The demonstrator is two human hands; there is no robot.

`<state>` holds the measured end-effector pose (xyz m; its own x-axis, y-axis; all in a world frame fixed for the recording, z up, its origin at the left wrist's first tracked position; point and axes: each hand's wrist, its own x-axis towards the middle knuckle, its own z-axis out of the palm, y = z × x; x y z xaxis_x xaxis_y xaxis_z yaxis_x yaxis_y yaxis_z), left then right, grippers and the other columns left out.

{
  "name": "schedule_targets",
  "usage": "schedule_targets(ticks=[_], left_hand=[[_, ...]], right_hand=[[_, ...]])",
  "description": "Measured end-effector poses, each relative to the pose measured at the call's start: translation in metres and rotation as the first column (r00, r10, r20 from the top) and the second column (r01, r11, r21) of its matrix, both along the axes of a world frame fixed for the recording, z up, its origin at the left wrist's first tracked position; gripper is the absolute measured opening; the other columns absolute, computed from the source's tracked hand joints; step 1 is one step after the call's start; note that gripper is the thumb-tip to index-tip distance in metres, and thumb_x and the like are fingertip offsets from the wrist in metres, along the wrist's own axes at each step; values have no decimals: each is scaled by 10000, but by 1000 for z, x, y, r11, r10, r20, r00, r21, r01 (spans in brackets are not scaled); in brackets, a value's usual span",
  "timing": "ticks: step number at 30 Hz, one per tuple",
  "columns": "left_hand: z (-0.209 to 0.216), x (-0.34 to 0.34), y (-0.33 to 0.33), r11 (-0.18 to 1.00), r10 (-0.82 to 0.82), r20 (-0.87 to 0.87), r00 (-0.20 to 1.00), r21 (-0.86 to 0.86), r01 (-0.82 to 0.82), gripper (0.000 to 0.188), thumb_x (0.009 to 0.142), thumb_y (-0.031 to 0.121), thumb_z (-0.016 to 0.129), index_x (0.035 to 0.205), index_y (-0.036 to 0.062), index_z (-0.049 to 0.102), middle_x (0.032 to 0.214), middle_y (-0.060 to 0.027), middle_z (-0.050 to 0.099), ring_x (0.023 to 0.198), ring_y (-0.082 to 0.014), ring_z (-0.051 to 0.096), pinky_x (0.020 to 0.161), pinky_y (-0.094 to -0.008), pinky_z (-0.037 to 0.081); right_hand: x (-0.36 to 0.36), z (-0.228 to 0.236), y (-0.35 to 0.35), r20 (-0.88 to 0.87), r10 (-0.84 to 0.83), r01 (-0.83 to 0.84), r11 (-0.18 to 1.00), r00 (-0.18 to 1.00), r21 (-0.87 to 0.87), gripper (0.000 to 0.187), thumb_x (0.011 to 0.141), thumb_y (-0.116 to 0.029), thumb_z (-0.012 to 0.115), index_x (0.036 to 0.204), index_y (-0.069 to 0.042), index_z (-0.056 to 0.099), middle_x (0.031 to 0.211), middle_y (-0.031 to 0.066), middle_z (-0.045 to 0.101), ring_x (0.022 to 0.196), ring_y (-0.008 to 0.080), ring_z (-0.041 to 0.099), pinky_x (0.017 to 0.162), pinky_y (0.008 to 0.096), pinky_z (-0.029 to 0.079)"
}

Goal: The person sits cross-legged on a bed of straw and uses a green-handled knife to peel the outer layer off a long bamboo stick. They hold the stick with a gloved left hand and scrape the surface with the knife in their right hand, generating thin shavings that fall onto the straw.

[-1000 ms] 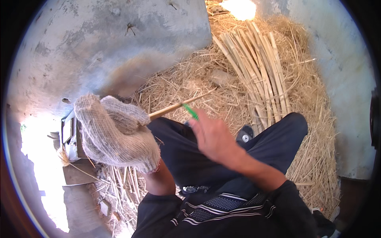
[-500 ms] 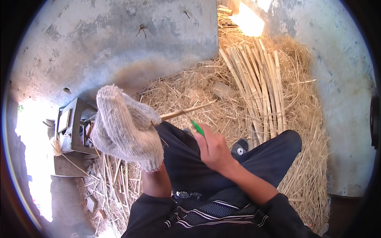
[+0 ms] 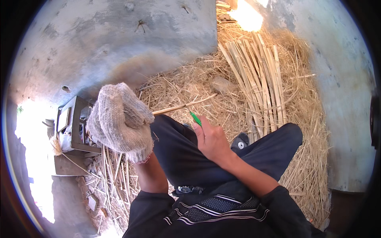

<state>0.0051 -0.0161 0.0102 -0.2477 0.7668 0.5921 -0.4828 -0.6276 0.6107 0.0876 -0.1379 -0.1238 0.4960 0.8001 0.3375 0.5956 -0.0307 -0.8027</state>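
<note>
My left hand (image 3: 121, 119) wears a thick grey-white knitted glove and is closed around one end of a thin bamboo strip (image 3: 168, 110). The strip points out to the right, tapering over the straw. In my bare right hand (image 3: 213, 141) is a knife with a green handle (image 3: 195, 118), my fingers wrapped round it. Its narrow dark blade meets the strip near the middle of the visible length. The glove hides the strip's held end, and how the fingers inside it lie cannot be made out.
Several long split bamboo strips (image 3: 260, 79) lie in a bundle ahead to the right, on straw-like shavings (image 3: 194, 85). My crossed legs (image 3: 174, 146) are below my hands. A small wooden cabinet (image 3: 73, 127) stands at left. Plastered walls (image 3: 99, 43) rise around.
My gloved left hand has moved slightly left, drawing the strip with it. My right hand has risen a little, and the knife blade now shows against the strip.
</note>
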Motion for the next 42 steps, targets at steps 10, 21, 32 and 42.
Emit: schedule_targets(ticks=[10, 21, 32, 42], left_hand=[[-6, -2, 3, 997, -73, 90, 993, -1, 73, 415, 948, 167, 469, 558, 142, 331, 434, 8, 288, 361, -95, 240, 316, -242, 206], [0, 0, 4, 994, -93, 21, 995, 68, 91, 453, 961, 156, 453, 529, 151, 316, 416, -2, 297, 342, -101, 234, 293, -239, 212], [3, 11, 8, 989, -11, -62, 998, 149, 20, 476, 961, 164, 470, 512, 157, 311, 419, 2, 305, 335, -96, 248, 303, -238, 208], [1, 20, 9, 975, 78, -116, 990, 216, -52, 475, 956, 171, 489, 514, 159, 319, 428, 10, 312, 333, -89, 265, 317, -235, 212]], right_hand=[[-6, 8, 10, 170, -69, 93, 987, 983, -134, 222, 981, -242, 505, 1039, -28, 518, 557, 191, 577, 526, 395, 610, 471, 490, 476], [0, -12, 11, 86, -59, 71, 988, 995, -139, 223, 971, -222, 527, 1028, -7, 517, 542, 219, 553, 503, 416, 583, 484, 516, 450], [35, -62, 30, 35, -144, 146, 912, 989, -384, 279, 989, -257, 475, 1070, 6, 518, 602, 227, 603, 608, 430, 636, 569, 537, 502], [18, -7, 18, 47, -72, 81, 968, 996, -238, 265, 1002, -262, 451, 1056, -6, 492, 609, 217, 604, 586, 444, 617, 545, 526, 494]])
